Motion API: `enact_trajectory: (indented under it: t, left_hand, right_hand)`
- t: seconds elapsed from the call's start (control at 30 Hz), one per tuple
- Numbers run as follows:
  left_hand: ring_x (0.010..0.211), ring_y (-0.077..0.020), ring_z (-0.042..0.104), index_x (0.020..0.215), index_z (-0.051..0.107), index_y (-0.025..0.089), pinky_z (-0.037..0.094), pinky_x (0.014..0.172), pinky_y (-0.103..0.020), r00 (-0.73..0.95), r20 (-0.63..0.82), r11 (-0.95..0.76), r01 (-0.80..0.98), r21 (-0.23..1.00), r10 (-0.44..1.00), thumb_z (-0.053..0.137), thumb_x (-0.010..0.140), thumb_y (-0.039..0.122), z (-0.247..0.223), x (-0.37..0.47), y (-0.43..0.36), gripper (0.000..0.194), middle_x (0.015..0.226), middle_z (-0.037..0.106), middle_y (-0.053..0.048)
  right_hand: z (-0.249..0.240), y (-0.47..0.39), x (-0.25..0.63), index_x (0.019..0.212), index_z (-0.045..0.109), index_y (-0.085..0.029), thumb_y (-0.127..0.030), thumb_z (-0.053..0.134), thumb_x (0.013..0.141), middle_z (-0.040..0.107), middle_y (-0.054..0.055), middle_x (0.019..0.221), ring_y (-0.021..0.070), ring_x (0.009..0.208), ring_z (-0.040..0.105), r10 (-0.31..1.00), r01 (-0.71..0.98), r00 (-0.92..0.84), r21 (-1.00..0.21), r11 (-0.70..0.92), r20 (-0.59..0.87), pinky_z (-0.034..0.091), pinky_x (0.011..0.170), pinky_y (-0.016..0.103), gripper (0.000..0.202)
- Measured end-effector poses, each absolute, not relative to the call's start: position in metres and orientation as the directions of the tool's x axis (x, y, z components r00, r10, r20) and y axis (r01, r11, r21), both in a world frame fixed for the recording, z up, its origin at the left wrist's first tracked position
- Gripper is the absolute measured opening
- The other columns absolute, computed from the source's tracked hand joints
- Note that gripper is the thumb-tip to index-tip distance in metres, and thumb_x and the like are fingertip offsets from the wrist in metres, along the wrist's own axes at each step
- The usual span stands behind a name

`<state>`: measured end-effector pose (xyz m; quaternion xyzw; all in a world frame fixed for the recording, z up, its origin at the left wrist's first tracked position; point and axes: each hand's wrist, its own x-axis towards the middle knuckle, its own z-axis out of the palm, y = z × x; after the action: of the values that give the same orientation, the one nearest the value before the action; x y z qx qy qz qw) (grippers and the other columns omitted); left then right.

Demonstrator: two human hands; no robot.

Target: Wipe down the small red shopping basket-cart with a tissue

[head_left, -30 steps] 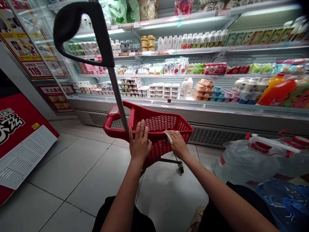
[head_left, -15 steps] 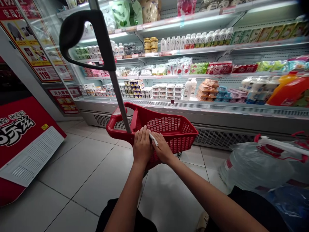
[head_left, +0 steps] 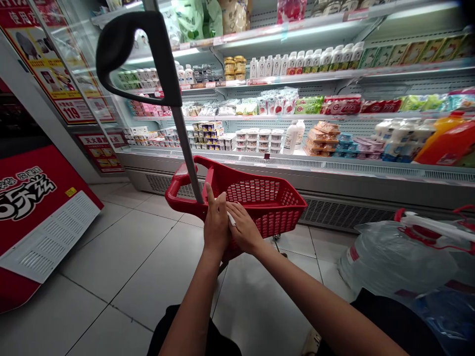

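Over the near side of a red shopping basket (head_left: 267, 217), my hands are pressed together. My left hand (head_left: 216, 227) has its index finger stretched upward, apart from its other fingers. Against its side lies my right hand (head_left: 243, 230), closed with the fingers together over a small white piece that looks like a tissue (head_left: 231, 218). Most of that tissue is hidden between the hands. Just left of them rises the basket's grey pull rod (head_left: 185, 143), topped by a black loop handle (head_left: 163, 59).
A refrigerated display (head_left: 334, 173) with shelves of bottles, tubs and packets runs behind the basket. To the right stand large clear water bottles (head_left: 393, 257) with red and white handles. A red freezer (head_left: 33, 198) is at the left, on the tiled floor (head_left: 141, 277).
My left index finger has lifted and separated from the other fingers, which were lying together. My right hand has shifted slightly left and down. The view has moved a little.
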<state>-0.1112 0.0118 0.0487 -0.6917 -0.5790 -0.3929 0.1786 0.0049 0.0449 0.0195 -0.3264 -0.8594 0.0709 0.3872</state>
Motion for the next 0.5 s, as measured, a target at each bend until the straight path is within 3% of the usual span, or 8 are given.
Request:
enact_trajectory:
  t: [0.07,0.2,0.33,0.5]
  left_hand:
    - [0.157,-0.0266,0.027,0.157,0.027,0.02,0.049,0.113,-0.044,0.037,0.753,-0.277,0.941,0.196,0.657,0.04,0.098,0.011,0.048,-0.113,0.011,0.061,0.174,-0.006,-0.012]
    - [0.157,-0.0277,0.026,0.159,0.03,0.01,0.028,0.127,-0.047,0.163,0.685,-0.258,0.965,0.037,0.71,0.051,0.087,0.01,0.043,-0.114,0.011,0.075,0.173,0.006,-0.016]
    - [0.156,-0.0374,0.027,0.155,0.045,0.018,0.014,0.13,-0.058,0.233,0.589,-0.241,0.968,-0.067,0.774,0.06,0.085,0.019,0.034,-0.109,0.012,0.072,0.17,0.029,-0.009]
    - [0.156,-0.0487,0.015,0.151,0.053,0.026,0.008,0.125,-0.074,0.213,0.606,-0.221,0.973,-0.063,0.766,0.069,0.082,0.026,0.029,-0.097,0.014,0.071,0.167,0.037,-0.007]
  right_hand:
    - [0.019,0.046,0.005,0.16,0.039,-0.024,-0.03,0.03,0.108,0.049,0.004,0.16,0.0197,0.152,0.037,0.608,0.491,-0.484,-0.38,0.784,0.63,0.026,0.129,0.047,0.053]
    - [0.004,0.053,0.042,0.162,0.035,-0.027,-0.029,0.027,0.109,0.048,0.001,0.16,0.0185,0.15,0.039,0.618,0.563,-0.489,-0.319,0.763,0.615,0.026,0.129,0.046,0.053]
    - [-0.017,0.059,0.091,0.163,0.032,-0.028,-0.027,0.026,0.109,0.045,0.0,0.162,0.0196,0.15,0.039,0.667,0.687,-0.453,-0.246,0.684,0.591,0.026,0.128,0.048,0.054]
    - [-0.022,0.056,0.09,0.162,0.035,-0.024,-0.03,0.027,0.109,0.047,0.004,0.16,0.0229,0.15,0.039,0.713,0.735,-0.397,-0.265,0.624,0.578,0.027,0.127,0.051,0.054]
